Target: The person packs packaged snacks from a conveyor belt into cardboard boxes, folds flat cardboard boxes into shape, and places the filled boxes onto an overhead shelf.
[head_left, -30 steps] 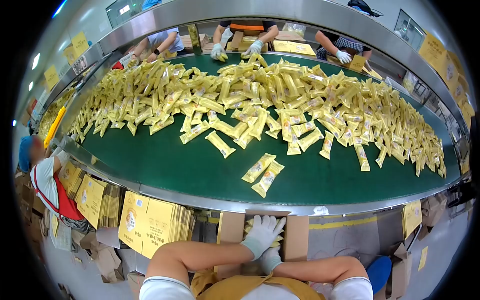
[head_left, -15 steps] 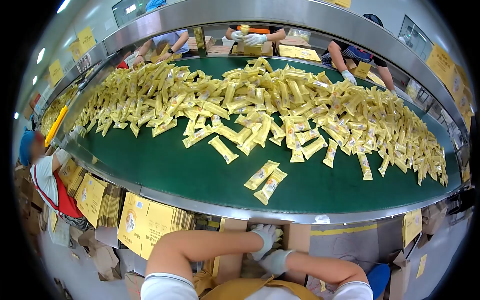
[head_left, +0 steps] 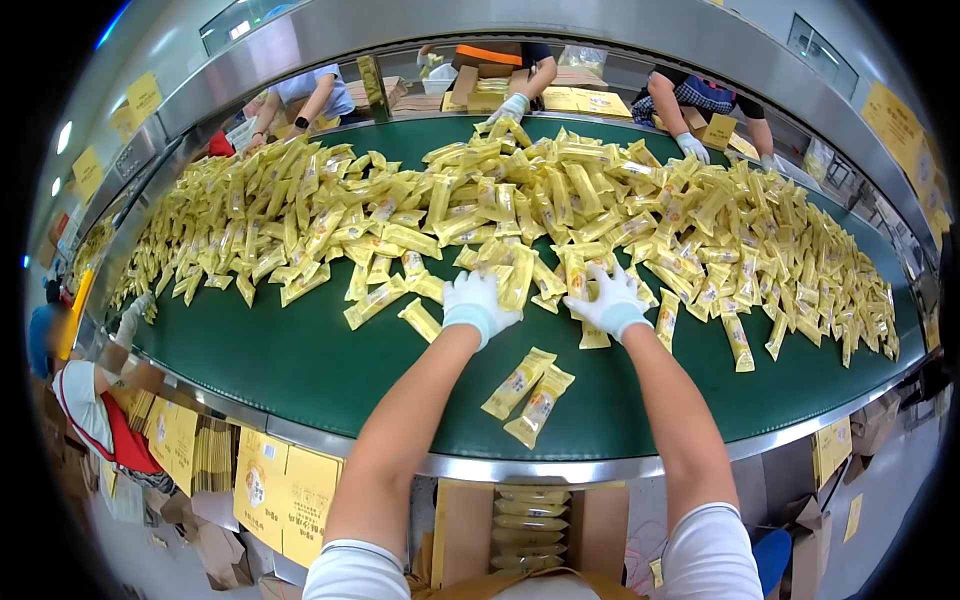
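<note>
Take the box [head_left: 603,525] as clock centre. At 10 o'clock, find room on the green belt [head_left: 250,345]. At 11, see the left hand [head_left: 480,305] spread against packets [head_left: 516,278]. At centre, judge the boxed row [head_left: 530,522] done; toward 12, past the metal edge [head_left: 540,469], judge two loose packets [head_left: 530,397] and the heap [head_left: 530,200] left. At 1, see the right hand [head_left: 610,303] spread, touching packets. At 2, find further room.

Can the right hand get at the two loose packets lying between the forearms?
Probably yes. The right hand is at the near edge of the pile; bare green belt leads back to the two loose packets, and no hand covers them.
</note>
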Demonstrator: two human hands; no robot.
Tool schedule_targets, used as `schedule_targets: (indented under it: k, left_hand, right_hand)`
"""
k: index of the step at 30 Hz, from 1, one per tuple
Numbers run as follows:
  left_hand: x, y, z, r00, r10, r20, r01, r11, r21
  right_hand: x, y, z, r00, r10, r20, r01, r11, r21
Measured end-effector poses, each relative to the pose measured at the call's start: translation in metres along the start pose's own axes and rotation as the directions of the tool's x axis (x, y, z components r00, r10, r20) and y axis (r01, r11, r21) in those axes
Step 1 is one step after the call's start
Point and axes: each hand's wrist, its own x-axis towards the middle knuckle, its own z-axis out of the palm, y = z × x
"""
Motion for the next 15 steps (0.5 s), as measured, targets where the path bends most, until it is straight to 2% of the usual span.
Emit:
schedule_targets:
  k: [2, 4, 5, 7, 10, 11, 15]
  left_hand:
    - [0.011, 0.008, 0.001, 0.981, -0.133, 0.138, 0.128, 0.991, 0.047]
    - [0.018, 0.009, 0.006, 0.987, -0.063, 0.145, 0.041, 0.988, 0.15]
    - [0.013, 0.009, 0.013, 0.986, -0.027, 0.166, -0.007, 0.98, 0.201]
    - [-0.003, -0.005, 0.033, 0.987, 0.156, 0.047, -0.161, 0.978, 0.133]
    - [-0.035, -0.029, 0.059, 0.905, 0.408, -0.121, -0.393, 0.91, 0.133]
    - [-0.05, -0.035, 0.055, 0.882, 0.462, -0.09, -0.45, 0.885, 0.123]
    - [-0.097, -0.055, 0.054, 0.888, 0.451, -0.087, -0.452, 0.892, 0.004]
  right_hand:
    - [0.004, -0.019, 0.008, 0.993, 0.107, 0.049, -0.104, 0.993, -0.051]
    - [0.006, -0.026, 0.019, 0.987, 0.156, 0.041, -0.15, 0.981, -0.123]
    - [0.002, -0.02, 0.025, 0.992, 0.116, 0.042, -0.109, 0.983, -0.147]
    - [-0.009, -0.007, 0.033, 0.999, 0.029, 0.044, -0.02, 0.982, -0.19]
    - [-0.045, 0.02, 0.032, 0.986, -0.143, 0.085, 0.161, 0.953, -0.256]
    - [-0.059, 0.03, 0.029, 0.976, -0.192, 0.106, 0.215, 0.936, -0.28]
    - [-0.107, 0.069, 0.012, 0.927, -0.305, 0.217, 0.356, 0.899, -0.257]
